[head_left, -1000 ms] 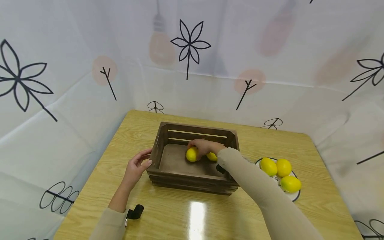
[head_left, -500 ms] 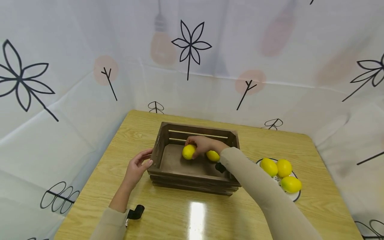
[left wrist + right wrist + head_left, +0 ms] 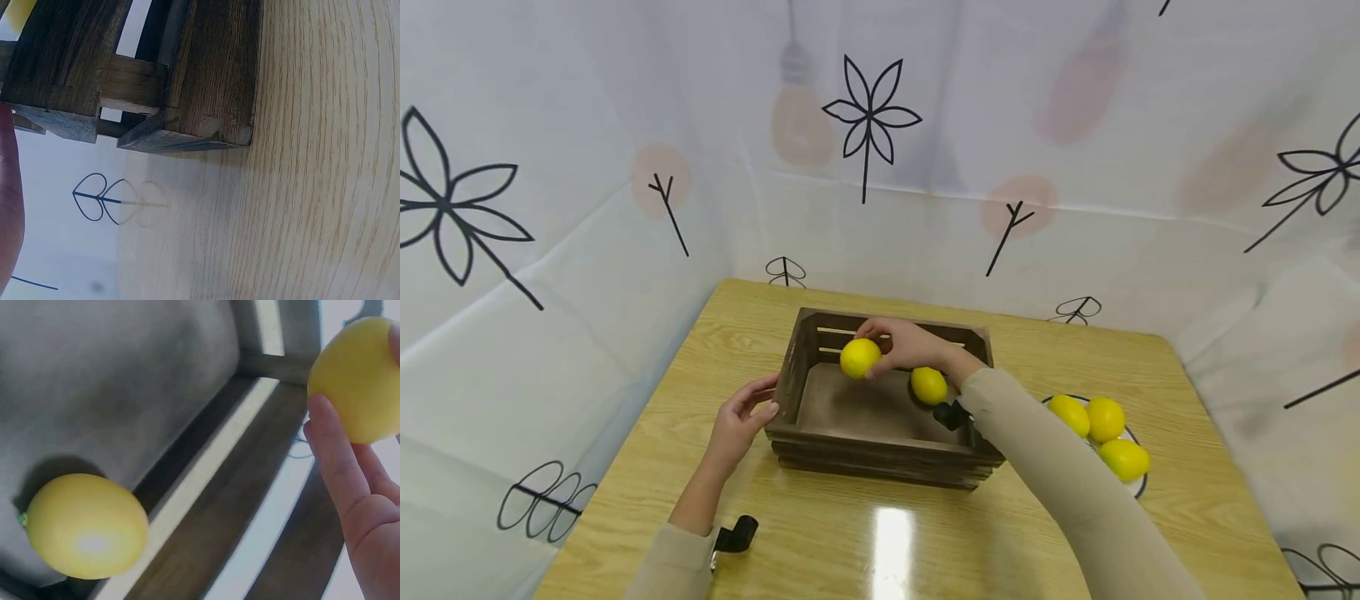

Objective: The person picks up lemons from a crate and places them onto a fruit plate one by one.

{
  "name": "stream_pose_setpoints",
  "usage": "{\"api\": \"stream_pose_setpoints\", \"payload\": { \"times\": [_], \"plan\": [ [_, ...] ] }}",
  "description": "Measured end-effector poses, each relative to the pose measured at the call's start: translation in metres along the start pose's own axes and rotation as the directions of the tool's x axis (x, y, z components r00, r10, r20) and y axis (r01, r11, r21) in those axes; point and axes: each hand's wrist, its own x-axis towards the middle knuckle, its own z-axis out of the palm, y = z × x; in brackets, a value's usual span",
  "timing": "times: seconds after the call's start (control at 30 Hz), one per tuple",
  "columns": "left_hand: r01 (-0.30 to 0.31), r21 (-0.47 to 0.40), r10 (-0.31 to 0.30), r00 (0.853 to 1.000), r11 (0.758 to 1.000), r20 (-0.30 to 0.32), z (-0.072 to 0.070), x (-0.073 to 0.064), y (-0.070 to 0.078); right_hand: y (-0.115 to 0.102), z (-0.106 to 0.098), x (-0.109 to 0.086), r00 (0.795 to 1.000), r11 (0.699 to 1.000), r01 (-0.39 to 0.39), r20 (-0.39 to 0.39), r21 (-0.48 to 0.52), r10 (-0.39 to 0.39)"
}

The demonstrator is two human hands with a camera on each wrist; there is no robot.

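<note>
My right hand (image 3: 908, 343) holds a yellow lemon (image 3: 861, 358) between thumb and fingers, over the brown slatted wooden crate (image 3: 886, 444). In the right wrist view, the fingers (image 3: 342, 462) lie against the held lemon (image 3: 359, 381). A second lemon (image 3: 928, 386) lies on the crate's floor below the right wrist; its small green end shows in the right wrist view. On the outside of the crate's left end, my left hand (image 3: 736, 425) touches the wall with relaxed fingers. Only part of that hand shows at the edge of the left wrist view, beside the crate (image 3: 212, 75).
Right of the crate stands a dark-rimmed plate (image 3: 1138, 492) bearing several lemons, partly behind the right sleeve (image 3: 1060, 467). The wooden table (image 3: 820, 533) carries everything. White patterned cloth (image 3: 925, 167) hangs behind and at both sides.
My right hand has lifted the lemon off the crate's floor, moving it up and slightly left. The second lemon shows more fully now. My left hand stays at the crate's end.
</note>
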Motion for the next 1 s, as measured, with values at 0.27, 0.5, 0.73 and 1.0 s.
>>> {"api": "stream_pose_setpoints", "payload": {
  "times": [0.27, 0.5, 0.73, 1.0],
  "plan": [
    [0.001, 0.01, -0.001, 1.0, 1.0, 0.002, -0.001, 0.0, 0.001, -0.015, -0.012, -0.019, 0.991, 0.988, -0.036, -0.123, 0.152, 0.055],
    [-0.01, 0.025, 0.01, 1.0, 1.0, 0.004, 0.0, -0.001, 0.001, -0.028, -0.021, -0.038, 0.963, 0.96, -0.055, -0.238, 0.274, 0.123],
    [-0.003, 0.031, 0.003, 1.0, 1.0, -0.002, 0.0, -0.002, 0.001, -0.038, -0.023, -0.055, 0.94, 0.939, -0.011, -0.316, 0.343, 0.126],
    [-0.009, 0.043, 0.009, 1.0, 0.999, -0.002, 0.001, -0.004, 0.001, -0.044, -0.02, -0.073, 0.91, 0.932, 0.034, -0.397, 0.36, 0.12]
  ]
}}
